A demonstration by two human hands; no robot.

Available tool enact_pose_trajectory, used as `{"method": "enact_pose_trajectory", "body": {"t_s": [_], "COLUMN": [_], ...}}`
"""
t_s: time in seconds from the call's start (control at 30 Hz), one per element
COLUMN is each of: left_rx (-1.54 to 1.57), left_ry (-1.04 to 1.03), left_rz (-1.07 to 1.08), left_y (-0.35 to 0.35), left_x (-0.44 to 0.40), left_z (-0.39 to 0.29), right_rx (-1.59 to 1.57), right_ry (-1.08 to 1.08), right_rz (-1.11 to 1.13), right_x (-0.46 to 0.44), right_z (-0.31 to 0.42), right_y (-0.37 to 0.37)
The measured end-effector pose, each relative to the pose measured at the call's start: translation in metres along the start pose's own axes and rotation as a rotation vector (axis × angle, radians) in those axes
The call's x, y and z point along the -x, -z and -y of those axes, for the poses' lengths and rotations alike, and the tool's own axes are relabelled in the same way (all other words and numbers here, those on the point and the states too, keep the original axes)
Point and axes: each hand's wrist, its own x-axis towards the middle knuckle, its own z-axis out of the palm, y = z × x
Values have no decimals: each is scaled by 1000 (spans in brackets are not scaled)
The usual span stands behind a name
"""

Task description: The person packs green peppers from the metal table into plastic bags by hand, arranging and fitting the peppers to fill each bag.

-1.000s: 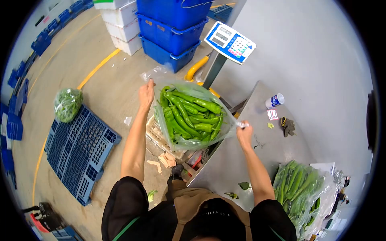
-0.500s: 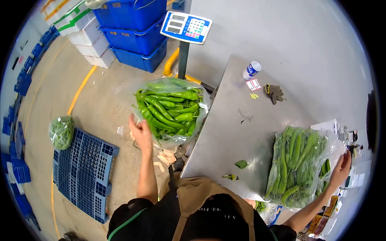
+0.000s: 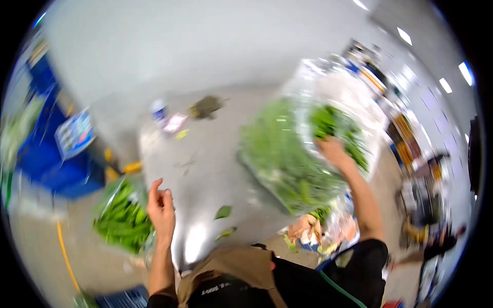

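Observation:
My right hand [image 3: 334,151] reaches into the mouth of a large clear plastic bag [image 3: 277,149] on the metal table. Its fingertips touch the green peppers [image 3: 326,120] inside; blur and the peppers hide whether they grip any. My left hand [image 3: 162,210] is raised over the table's left edge, fingers apart and slightly bent, holding nothing. Beside it, below table height, is an open bag of green peppers [image 3: 123,220].
On the steel table [image 3: 200,159] are a white-and-blue can [image 3: 158,112], a label [image 3: 175,122], a dark glove [image 3: 206,107] and loose leaves [image 3: 223,212]. A scale display [image 3: 75,134] and blue crates [image 3: 56,164] stand left. Scraps [image 3: 308,231] lie below the table's near edge.
The view has swung right. My right hand has gone from the outer right side of the table bag into its opening. My left hand has moved from the floor-side pepper bag toward the table edge.

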Motion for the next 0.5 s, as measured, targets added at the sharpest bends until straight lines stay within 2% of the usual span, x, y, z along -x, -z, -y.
{"method": "enact_pose_trajectory", "body": {"t_s": [0.03, 0.07, 0.1, 0.17, 0.27, 0.37, 0.4, 0.47, 0.5], "left_rx": [45, 2, -44, -39, 72, 222, -92, -730, -835], "left_ry": [-18, -159, -300, -641, -1053, -1256, -1214, -1056, -1048], "left_rz": [89, 212, 312, 546, 782, 967, 1085, 1263, 1247], "left_y": [-24, -48, -72, -126, -213, -303, -322, -348, -354], "left_x": [-7, -15, -21, -23, -31, -30, -36, -48, -55], "left_z": [-23, -43, -65, -128, -173, -185, -183, -177, -174], "right_rx": [165, 31, 14, -460, -372, -469, -772, -400, -215], "right_ry": [81, 289, 304, 601, 668, 915, 791, 470, 307], "right_rz": [49, -105, -7, -38, -87, -402, -192, -245, -268], "right_x": [-5, -13, -21, 5, 8, -26, -38, -67, -80], "right_z": [1, -5, -8, -3, -11, -42, -58, -65, -69], "right_y": [0, -11, -20, -12, -10, -12, -12, -19, -22]}}
